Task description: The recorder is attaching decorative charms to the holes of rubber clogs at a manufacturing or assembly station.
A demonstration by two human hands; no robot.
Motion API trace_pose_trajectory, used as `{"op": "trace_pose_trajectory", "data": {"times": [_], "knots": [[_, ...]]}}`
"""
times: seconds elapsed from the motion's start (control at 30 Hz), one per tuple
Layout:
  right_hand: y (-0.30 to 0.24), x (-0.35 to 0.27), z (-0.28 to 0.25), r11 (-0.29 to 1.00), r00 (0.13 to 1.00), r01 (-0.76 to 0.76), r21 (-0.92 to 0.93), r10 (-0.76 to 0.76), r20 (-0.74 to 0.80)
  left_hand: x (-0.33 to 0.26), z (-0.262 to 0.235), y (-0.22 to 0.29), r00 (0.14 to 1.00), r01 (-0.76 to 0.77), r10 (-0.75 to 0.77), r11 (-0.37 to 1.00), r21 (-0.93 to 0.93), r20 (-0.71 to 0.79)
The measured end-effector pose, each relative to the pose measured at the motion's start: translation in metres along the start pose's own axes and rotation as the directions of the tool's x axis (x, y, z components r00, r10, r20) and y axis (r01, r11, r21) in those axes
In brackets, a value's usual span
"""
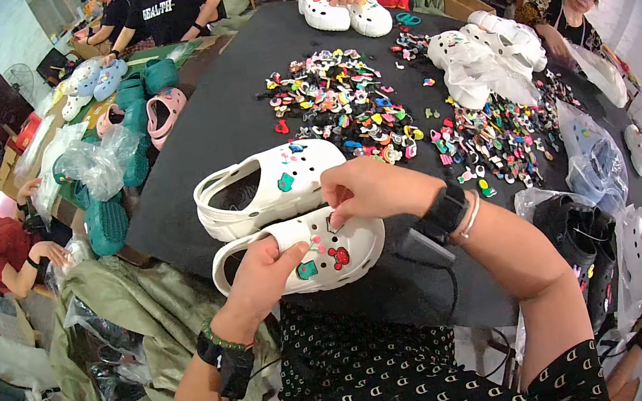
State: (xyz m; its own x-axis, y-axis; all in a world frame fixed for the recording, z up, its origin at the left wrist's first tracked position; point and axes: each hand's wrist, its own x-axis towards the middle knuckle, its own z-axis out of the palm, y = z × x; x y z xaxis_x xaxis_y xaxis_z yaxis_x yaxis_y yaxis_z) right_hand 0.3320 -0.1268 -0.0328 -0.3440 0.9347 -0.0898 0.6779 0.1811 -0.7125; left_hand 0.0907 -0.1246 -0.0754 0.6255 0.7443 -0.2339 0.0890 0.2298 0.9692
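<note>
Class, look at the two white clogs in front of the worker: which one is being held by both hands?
The nearer white clog, closest to the person. The left hand grips its side and the right hand presses on its top; the farther clog lies untouched behind it.

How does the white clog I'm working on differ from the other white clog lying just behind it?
The near clog is gripped by the left hand and pinched by the right hand; the far clog lies untouched. The near clog shows a red and a teal charm; the far clog shows teal and blue ones. Both are white, with toes pointing right, on the black table.
</note>
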Motion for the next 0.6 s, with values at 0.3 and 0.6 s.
{"op": "trace_pose_trajectory", "data": {"times": [0.3,0.6], "knots": [[-0.024,-0.022,0.006,0.998,0.987,0.009,-0.055,-0.018,-0.162,-0.010,0.002,-0.006,0.997,-0.081,0.081,0.996,0.022,0.015],[-0.018,-0.020,-0.004,0.994,0.998,0.069,-0.083,-0.069,0.002,-0.022,0.005,-0.009,0.990,-0.138,0.135,0.988,0.073,0.043]]}}
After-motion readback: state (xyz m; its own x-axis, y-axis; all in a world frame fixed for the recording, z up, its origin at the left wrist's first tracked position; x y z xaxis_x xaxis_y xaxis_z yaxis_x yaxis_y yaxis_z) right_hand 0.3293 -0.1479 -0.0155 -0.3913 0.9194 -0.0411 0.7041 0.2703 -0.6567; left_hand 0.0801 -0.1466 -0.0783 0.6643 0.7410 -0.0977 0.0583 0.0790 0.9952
